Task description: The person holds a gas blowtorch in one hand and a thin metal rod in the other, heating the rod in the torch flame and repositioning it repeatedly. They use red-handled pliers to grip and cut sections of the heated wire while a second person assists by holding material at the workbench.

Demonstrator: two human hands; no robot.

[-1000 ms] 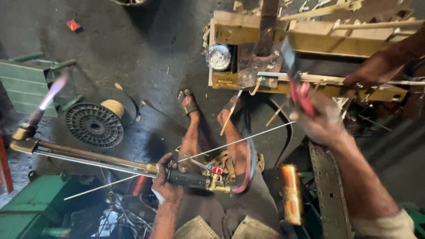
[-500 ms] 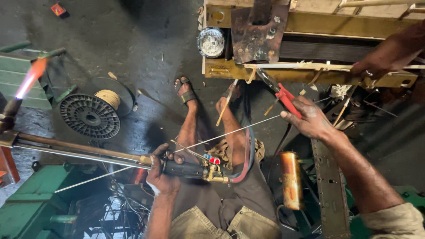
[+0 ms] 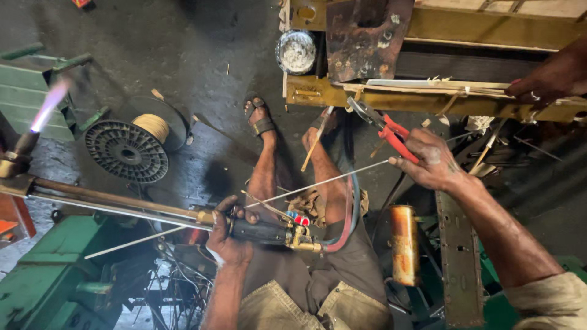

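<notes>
My left hand (image 3: 229,235) is wrapped tight round the dark handle of the gas torch (image 3: 153,211), whose long tube runs left to a lit flame (image 3: 49,104). Farther out, my right hand (image 3: 431,162) is closed on red-handled pliers (image 3: 385,128) and a thin rod (image 3: 318,183) — jaws just beside the yellow frame (image 3: 367,98).
</notes>
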